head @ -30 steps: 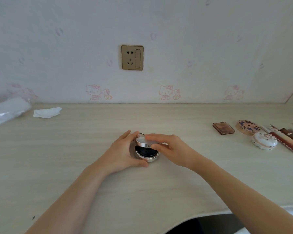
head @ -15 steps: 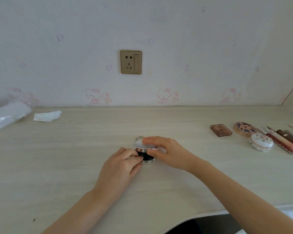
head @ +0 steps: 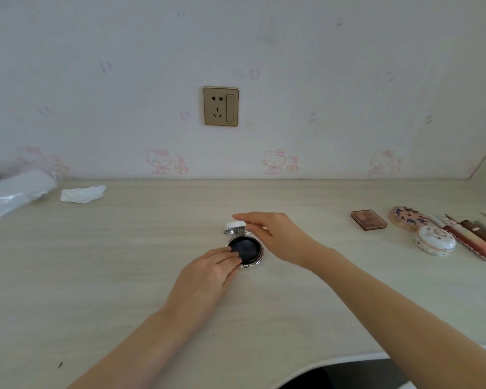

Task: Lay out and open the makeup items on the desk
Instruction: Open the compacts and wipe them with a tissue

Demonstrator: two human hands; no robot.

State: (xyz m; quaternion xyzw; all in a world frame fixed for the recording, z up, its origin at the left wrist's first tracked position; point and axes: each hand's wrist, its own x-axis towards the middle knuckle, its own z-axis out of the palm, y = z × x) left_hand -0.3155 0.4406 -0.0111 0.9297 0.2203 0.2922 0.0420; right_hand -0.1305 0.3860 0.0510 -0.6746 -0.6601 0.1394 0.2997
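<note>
A round silver-rimmed compact (head: 250,249) lies at the middle of the desk, with a black puff showing inside. Its lid (head: 234,226) stands raised at the far side. My right hand (head: 281,234) pinches the lid's top edge from the right. My left hand (head: 208,273) holds the base at its left rim, fingertips lying on the black puff. At the right lie a brown square palette (head: 368,219), a flowered round compact (head: 407,218), a white round case (head: 435,240) and several lip tubes (head: 472,240), all closed.
A crumpled tissue (head: 82,194) and a plastic-wrapped roll (head: 14,192) lie at the back left. The wall with a socket (head: 221,106) bounds the desk behind. The desk's curved front edge (head: 348,357) runs close to my body.
My right hand has swung the compact's lid up and back, uncovering the black puff. My left hand slid from the base's near side onto its left rim and the puff.
</note>
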